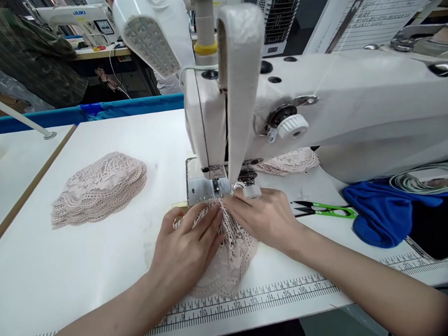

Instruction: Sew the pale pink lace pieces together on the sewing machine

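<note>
Lace pieces point(101, 190) lie stacked at left; then come left hand point(186, 242) and right hand point(268, 216), both pinching the gathered top of a lace piece point(233, 269) beside the sewing machine's point(332, 103) needle area. Light, soft, probably easily snagged, it wants fingertip holds near the edge.

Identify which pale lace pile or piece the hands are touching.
The lace piece nearest the ruler, under the left hand and right hand; the stack at left and the lace beyond the machine arm lie untouched.
</note>
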Demonstrator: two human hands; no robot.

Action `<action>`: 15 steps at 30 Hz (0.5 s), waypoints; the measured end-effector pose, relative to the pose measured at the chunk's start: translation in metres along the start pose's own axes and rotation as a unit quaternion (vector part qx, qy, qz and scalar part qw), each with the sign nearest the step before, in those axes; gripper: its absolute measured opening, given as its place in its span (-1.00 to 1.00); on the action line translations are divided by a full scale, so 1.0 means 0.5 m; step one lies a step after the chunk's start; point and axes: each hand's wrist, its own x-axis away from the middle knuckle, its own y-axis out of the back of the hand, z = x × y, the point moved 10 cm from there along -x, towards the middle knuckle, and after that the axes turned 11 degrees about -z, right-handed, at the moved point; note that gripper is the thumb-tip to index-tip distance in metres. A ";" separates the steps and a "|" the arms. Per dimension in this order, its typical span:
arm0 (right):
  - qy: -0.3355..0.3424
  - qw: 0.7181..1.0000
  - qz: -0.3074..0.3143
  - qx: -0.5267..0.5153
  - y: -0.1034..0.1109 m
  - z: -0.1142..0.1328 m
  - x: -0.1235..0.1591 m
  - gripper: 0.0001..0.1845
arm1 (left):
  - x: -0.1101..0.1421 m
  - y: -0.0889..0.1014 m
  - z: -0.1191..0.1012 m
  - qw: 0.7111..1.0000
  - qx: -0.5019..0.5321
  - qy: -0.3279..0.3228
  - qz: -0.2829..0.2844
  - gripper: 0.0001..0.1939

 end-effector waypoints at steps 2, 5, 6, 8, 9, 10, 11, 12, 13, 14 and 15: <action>0.017 1.000 -0.016 0.007 0.010 0.011 0.003 -0.77 | -0.006 -0.008 0.008 1.000 0.001 -0.003 0.007 -0.76; 0.019 1.000 -0.001 0.024 0.002 0.016 0.007 -0.77 | -0.011 -0.021 0.019 1.000 -0.007 -0.002 0.018 -0.72; 0.020 0.999 0.009 0.030 -0.003 0.016 0.008 -0.77 | -0.010 -0.024 0.021 1.000 -0.011 0.000 0.023 -0.70; 0.020 0.999 0.022 0.041 -0.010 0.014 0.008 -0.76 | -0.008 -0.030 0.023 0.999 -0.019 0.004 0.033 -0.67; 0.022 0.998 0.027 0.046 -0.012 0.013 0.008 -0.76 | -0.007 -0.032 0.023 0.999 -0.023 0.005 0.037 -0.66; 0.024 0.998 0.032 0.051 -0.015 0.012 0.008 -0.75 | -0.006 -0.032 0.023 0.999 -0.025 0.007 0.038 -0.65; 0.026 0.997 0.036 0.057 -0.017 0.011 0.007 -0.75 | -0.006 -0.033 0.024 0.999 -0.026 0.008 0.038 -0.65; 0.026 0.997 0.041 0.061 -0.019 0.009 0.007 -0.75 | -0.007 -0.033 0.024 0.999 -0.026 0.008 0.037 -0.65; 0.025 0.996 0.046 0.065 -0.022 0.007 0.007 -0.74 | -0.008 -0.032 0.025 0.999 -0.027 0.009 0.035 -0.65; 0.023 0.996 0.051 0.068 -0.025 0.005 0.007 -0.74 | -0.009 -0.032 0.026 0.999 -0.027 0.009 0.033 -0.65; 0.022 0.996 0.055 0.069 -0.027 0.004 0.008 -0.73 | -0.011 -0.032 0.027 0.999 -0.027 0.009 0.031 -0.66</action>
